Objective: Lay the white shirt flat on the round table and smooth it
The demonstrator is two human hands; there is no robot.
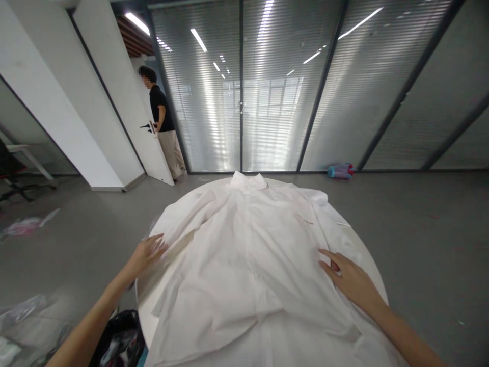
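While both hands press flat, one white shirt (248,255) lies spread face-up over one round white table (376,278), collar at 12 o'clock, seemingly to smooth it. At 8 o'clock the left hand (145,255) rests open-fingered on the sleeve edge, gripping nothing. At 4 o'clock the right hand (349,278) lies palm-down, fingers extended, also gripping nothing. At 7 o'clock a dark bag (118,339) sits on the floor. Farther off, at 11 o'clock, one person (164,125) stands by a door.

Bright, even ceiling strip lights (198,39); glare on blinds (267,102); edges fisheye-bent; slight blur overall.
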